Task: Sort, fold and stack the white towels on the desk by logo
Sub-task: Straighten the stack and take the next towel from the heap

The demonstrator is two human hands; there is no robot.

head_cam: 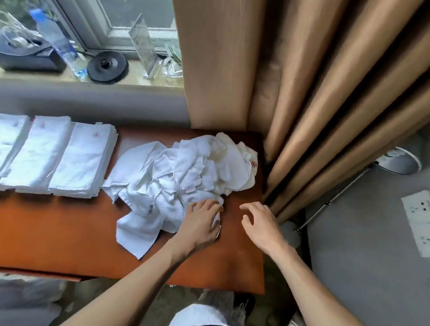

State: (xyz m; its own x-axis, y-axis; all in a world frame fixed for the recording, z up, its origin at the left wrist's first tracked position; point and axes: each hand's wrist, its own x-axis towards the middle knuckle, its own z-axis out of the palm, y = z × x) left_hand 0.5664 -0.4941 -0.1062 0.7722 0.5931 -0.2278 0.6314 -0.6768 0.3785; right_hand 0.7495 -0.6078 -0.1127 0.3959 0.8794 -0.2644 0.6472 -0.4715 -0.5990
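A loose heap of white towels (183, 176) lies on the right half of the brown desk (58, 235). One towel at the heap's far right shows a red logo (253, 163). My left hand (201, 224) rests on the heap's near right edge, its fingers curled over a towel. My right hand (260, 224) hovers just right of it above bare desk, fingers spread and holding nothing. Three stacks of folded towels (49, 155) stand side by side at the desk's left; the rightmost stack (82, 160) shows a small red logo on top.
Tan curtains (310, 93) hang behind and right of the desk. The windowsill (138, 82) behind holds a water bottle (59, 42), a black round base (107, 67), a black box (29, 56) and a clear sign holder (145, 49). A wall socket (423, 221) is at far right.
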